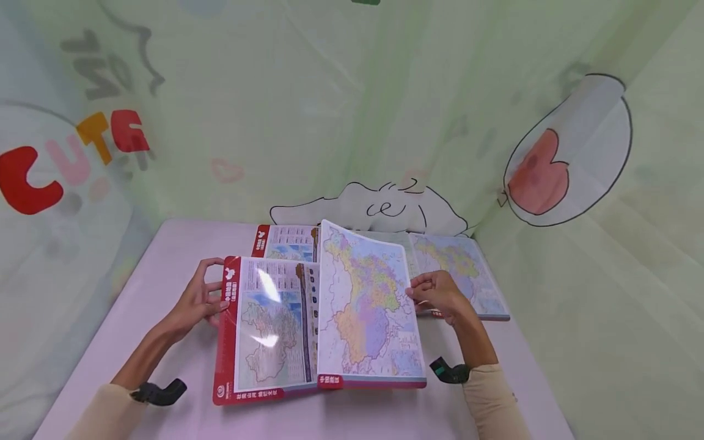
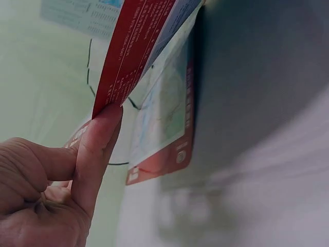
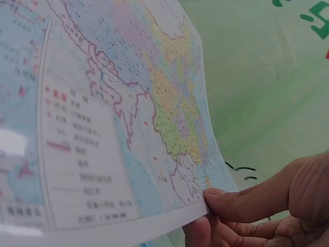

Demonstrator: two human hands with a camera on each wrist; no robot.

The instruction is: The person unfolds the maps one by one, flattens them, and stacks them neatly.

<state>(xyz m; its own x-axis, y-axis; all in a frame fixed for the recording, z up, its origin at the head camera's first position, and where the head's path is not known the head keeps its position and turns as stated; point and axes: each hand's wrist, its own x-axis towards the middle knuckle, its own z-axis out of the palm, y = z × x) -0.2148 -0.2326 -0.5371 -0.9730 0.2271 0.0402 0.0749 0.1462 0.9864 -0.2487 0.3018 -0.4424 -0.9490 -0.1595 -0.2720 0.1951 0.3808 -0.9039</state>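
A glossy folded map (image 1: 368, 305) is held raised and tilted above the table, its two panels spread. The left panel has a red border (image 1: 228, 342) and a smaller map; the right one shows a many-coloured map. My left hand (image 1: 195, 299) pinches the red outer edge between thumb and fingers, also seen in the left wrist view. At the right edge, my right hand (image 1: 440, 293) pinches the sheet, the thumb (image 3: 221, 203) on its printed face. Behind it a similar map (image 1: 456, 269) lies spread on the table, its middle partly hidden.
The pale pink table (image 1: 165, 269) reaches back to a light green curtain (image 1: 264, 122) with printed drawings. More of the curtain hangs along both sides. A black strap (image 1: 159, 392) is on the left wrist and another black strap (image 1: 450, 371) on the right.
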